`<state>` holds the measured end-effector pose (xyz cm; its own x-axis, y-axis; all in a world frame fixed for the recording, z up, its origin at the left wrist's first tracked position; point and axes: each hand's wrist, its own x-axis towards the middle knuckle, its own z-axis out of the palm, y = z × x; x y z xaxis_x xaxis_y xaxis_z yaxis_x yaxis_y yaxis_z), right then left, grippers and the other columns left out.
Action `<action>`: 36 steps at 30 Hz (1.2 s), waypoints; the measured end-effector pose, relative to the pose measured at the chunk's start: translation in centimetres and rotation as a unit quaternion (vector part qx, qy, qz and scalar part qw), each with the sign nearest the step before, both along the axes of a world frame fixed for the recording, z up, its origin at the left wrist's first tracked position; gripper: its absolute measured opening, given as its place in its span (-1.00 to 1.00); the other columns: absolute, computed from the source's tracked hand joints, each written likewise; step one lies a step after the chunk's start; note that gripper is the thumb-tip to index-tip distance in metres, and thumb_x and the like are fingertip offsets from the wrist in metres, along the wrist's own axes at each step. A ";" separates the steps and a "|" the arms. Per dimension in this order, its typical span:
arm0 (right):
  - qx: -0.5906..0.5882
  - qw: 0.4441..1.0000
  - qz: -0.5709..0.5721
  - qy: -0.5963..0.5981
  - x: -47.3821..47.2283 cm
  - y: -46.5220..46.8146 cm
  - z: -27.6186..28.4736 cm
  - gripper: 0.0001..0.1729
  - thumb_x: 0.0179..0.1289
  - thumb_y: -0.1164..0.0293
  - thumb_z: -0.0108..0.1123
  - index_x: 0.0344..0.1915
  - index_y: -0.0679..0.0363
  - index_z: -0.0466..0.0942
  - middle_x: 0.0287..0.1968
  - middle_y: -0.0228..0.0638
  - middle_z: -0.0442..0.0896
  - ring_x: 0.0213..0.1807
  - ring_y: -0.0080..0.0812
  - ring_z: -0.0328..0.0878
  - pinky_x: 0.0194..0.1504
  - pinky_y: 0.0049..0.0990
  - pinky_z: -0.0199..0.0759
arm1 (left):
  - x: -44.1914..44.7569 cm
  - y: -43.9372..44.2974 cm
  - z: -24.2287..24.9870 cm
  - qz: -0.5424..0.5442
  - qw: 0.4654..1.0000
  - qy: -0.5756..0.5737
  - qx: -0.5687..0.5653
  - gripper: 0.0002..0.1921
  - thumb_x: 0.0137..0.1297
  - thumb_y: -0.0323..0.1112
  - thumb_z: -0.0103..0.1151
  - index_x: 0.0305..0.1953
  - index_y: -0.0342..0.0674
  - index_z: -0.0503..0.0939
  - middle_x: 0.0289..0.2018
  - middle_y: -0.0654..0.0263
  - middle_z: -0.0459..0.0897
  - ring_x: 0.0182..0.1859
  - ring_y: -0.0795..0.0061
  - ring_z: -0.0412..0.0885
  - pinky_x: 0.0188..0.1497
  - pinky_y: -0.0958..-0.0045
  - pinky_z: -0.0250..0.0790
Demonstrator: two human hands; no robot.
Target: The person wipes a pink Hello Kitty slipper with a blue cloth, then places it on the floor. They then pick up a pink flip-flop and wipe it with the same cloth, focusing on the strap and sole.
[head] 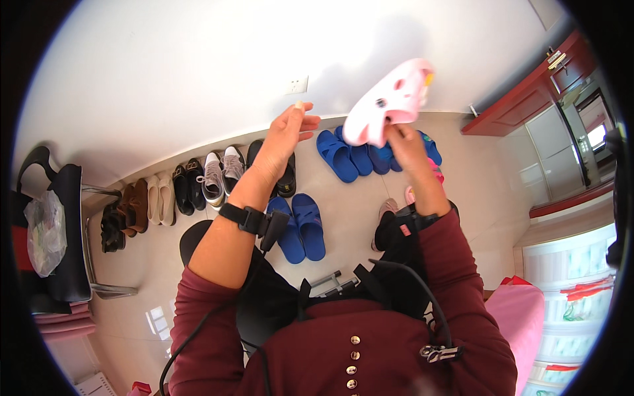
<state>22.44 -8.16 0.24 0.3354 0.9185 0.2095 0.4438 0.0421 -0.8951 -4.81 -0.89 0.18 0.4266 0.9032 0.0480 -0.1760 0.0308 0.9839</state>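
A pale pink foam clog (386, 101) with holes and small charms is raised before the white wall, slightly blurred. My right hand (407, 146) grips it by its lower edge. To the left, my left hand (292, 123) is lifted with fingers apart and nothing in it. Below the clog, several blue slippers (339, 156) stand along the wall, partly hidden by my right hand. Another pair of blue slippers (309, 225) rests on the floor between my legs. Bright pink footwear (436, 171) shows only in part behind my right wrist.
Left along the wall stand grey-and-white sneakers (213, 178), black flats (183, 188), cream flats (161, 200) and brown shoes (136, 208). A black chair (69, 222) holding a plastic bag (47, 232) is at far left. A red door (525, 94) and plastic drawers (569, 297) are on the right.
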 end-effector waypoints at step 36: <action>-0.582 0.767 -0.071 -0.259 25.1 -22.1 -30.6 -0.50 0.33 -0.06 0.23 -0.01 0.08 0.74 0.09 -0.03 0.71 0.23 -0.03 0.61 0.11 -0.08 0.61 | 5.0 1.6 -9.5 -0.080 0.963 0.256 -0.034 -0.64 0.70 -0.17 -0.05 0.21 -0.34 0.54 -0.14 0.20 0.77 -0.14 0.53 0.71 -0.02 0.49 0.56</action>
